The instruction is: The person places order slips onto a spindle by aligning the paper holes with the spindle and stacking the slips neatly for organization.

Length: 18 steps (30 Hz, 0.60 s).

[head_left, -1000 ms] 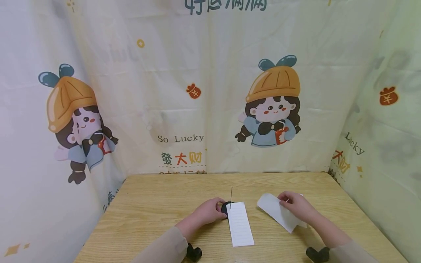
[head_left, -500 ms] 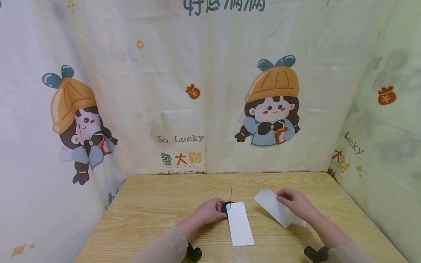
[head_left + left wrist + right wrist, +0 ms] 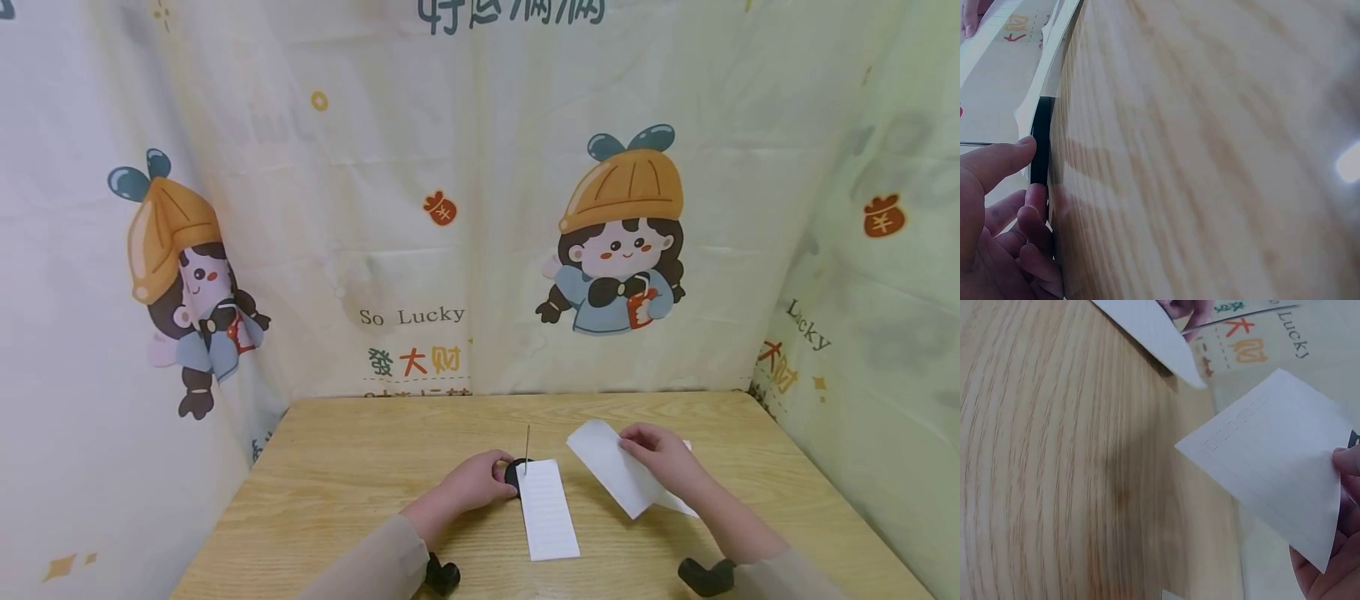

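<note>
A receipt spike stands on the table, its thin upright needle rising from a black round base. On the needle is a lined white paper slip, hanging over the base toward the near side. My left hand grips the base at its left edge; in the left wrist view the thumb lies on top of the black base and the fingers are at its side. To the right, my right hand pinches another paper slip by its edge, raised and tilted above the table, apart from the spike.
Below my right hand, a further white paper lies on the wooden table, partly covered by the held slip and the hand. Printed cloth hangs behind the table and along both sides.
My right hand has moved left and slightly away from me, lifting its slip off the other paper. My left hand, the spike and the slip on it stay put.
</note>
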Each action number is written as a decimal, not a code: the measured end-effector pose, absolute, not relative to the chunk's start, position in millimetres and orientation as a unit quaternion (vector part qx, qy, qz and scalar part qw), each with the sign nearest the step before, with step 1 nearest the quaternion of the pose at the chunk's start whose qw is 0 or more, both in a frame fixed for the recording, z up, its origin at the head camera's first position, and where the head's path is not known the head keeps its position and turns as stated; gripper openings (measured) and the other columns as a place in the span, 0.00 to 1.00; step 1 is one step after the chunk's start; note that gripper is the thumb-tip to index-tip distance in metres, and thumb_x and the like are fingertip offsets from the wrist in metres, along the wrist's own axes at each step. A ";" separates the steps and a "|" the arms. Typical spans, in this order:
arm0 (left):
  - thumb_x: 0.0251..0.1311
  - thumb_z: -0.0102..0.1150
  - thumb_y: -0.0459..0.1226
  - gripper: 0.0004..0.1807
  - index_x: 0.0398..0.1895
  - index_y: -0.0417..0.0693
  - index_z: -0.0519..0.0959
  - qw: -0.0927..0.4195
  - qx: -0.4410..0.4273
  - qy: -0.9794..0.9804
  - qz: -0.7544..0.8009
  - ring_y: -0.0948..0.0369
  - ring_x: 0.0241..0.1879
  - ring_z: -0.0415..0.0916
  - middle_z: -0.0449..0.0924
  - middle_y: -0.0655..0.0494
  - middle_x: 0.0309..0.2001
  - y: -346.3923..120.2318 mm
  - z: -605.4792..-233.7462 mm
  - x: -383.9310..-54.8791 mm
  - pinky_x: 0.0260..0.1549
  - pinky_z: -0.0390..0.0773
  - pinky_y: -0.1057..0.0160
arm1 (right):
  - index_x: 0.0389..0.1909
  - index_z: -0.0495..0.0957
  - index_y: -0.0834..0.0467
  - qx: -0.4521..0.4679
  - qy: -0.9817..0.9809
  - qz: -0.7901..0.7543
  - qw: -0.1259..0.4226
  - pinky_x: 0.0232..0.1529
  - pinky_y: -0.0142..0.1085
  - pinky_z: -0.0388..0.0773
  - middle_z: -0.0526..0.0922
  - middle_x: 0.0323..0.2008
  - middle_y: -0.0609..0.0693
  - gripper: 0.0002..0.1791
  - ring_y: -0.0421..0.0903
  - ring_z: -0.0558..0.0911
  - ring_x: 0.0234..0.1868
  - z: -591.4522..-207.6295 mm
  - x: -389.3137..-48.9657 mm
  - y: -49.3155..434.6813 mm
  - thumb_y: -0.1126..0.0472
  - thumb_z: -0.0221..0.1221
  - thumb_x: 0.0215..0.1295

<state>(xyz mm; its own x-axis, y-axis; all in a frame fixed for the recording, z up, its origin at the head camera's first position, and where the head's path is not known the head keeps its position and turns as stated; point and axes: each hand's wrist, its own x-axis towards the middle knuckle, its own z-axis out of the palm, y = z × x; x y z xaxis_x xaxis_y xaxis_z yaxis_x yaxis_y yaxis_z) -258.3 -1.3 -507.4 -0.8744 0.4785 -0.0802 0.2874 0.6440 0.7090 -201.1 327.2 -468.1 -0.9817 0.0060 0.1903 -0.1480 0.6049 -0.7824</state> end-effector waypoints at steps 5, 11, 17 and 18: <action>0.56 0.72 0.42 0.25 0.57 0.50 0.77 0.132 0.212 0.898 0.363 0.60 0.25 0.70 0.74 0.58 0.28 -1.2 -508.0 -258.5 0.25 0.68 0.62 | 0.44 0.81 0.62 0.025 -0.875 0.475 0.084 0.34 0.34 0.76 0.83 0.40 0.53 0.09 0.44 0.77 0.37 -465.0 -202.0 317.6 0.60 0.62 0.69; 0.56 0.72 0.43 0.26 0.58 0.51 0.77 0.133 0.209 0.900 0.359 0.60 0.26 0.70 0.75 0.58 0.28 -0.8 -508.6 -259.7 0.25 0.69 0.62 | 0.46 0.80 0.63 0.002 -0.852 0.518 0.070 0.33 0.36 0.77 0.83 0.41 0.54 0.12 0.45 0.77 0.36 -454.6 -204.0 302.2 0.59 0.62 0.69; 0.56 0.72 0.43 0.26 0.58 0.50 0.77 0.134 0.212 0.900 0.357 0.61 0.26 0.70 0.75 0.58 0.28 -0.1 -508.7 -260.4 0.26 0.69 0.62 | 0.48 0.80 0.63 -0.006 -0.837 0.543 0.064 0.35 0.35 0.76 0.82 0.42 0.53 0.13 0.46 0.77 0.38 -449.6 -205.9 289.4 0.59 0.61 0.69; 0.56 0.72 0.43 0.26 0.58 0.50 0.77 0.134 0.214 0.899 0.356 0.61 0.26 0.70 0.75 0.59 0.28 0.1 -508.9 -260.4 0.26 0.69 0.62 | 0.48 0.80 0.63 -0.006 -0.837 0.544 0.063 0.36 0.35 0.76 0.82 0.42 0.53 0.13 0.46 0.76 0.38 -450.0 -206.3 288.2 0.59 0.61 0.69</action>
